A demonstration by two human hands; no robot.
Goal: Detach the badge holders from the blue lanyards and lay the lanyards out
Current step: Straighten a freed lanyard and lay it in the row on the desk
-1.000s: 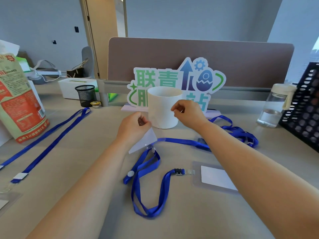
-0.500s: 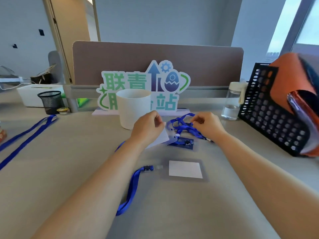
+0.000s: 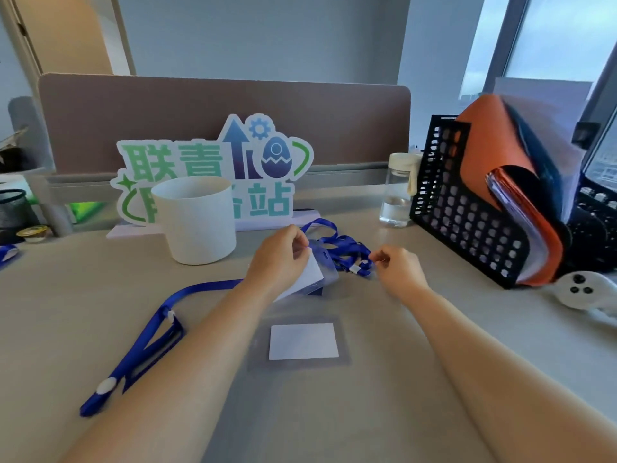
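My left hand point(image 3: 280, 259) grips a clear badge holder point(image 3: 310, 279) with a white card in it, lifted just above the desk at centre. A bunched blue lanyard point(image 3: 340, 243) lies right behind it. My right hand point(image 3: 397, 269) pinches that lanyard's end by its small white clip. A second clear badge holder point(image 3: 302, 342) with a white card lies flat on the desk nearer me. Another blue lanyard point(image 3: 143, 342) stretches from under my left forearm toward the lower left.
A white cup point(image 3: 197, 218) and a standing sign point(image 3: 213, 168) sit behind my hands. At the right are a water bottle point(image 3: 399, 192), a black file rack point(image 3: 467, 205) with orange folders, and a white controller point(image 3: 581, 290). A mesh pen cup point(image 3: 13, 208) stands far left.
The view has swung right. My left hand carried the badge holder right, toward the bunched lanyard. My right hand left the cup's rim and took hold of the lanyard's end.
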